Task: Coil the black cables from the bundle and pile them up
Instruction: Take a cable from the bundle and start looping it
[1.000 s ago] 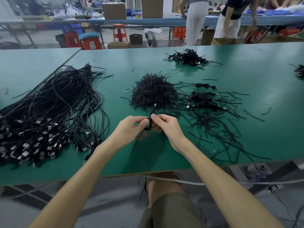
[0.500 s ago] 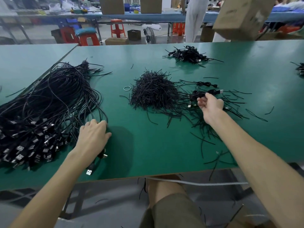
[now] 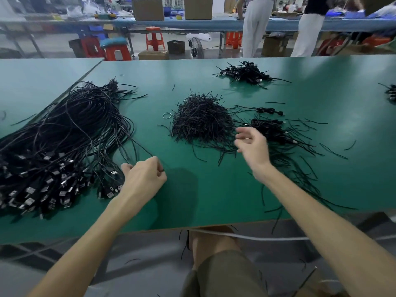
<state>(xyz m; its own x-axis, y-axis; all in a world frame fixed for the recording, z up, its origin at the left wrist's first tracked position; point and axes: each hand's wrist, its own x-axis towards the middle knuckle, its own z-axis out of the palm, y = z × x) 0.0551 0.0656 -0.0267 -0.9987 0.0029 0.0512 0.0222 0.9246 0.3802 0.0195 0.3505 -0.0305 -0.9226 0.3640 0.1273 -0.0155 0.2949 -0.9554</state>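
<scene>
My left hand (image 3: 143, 176) pinches 1 cable (image 3: 141, 148) at the edge of the bundle (image 3: 64, 136), left of the tie heap (image 3: 201, 121), while my right hand (image 3: 252, 142) hangs open and empty just right of that heap, so pulling now could drag tangled neighbours along.

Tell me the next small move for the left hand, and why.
Probably pull the cable clear of the bundle toward the middle of the table: the left hand pinches it, most of it lies in the bundle, and the right hand hovers open, free to start coiling.
</scene>
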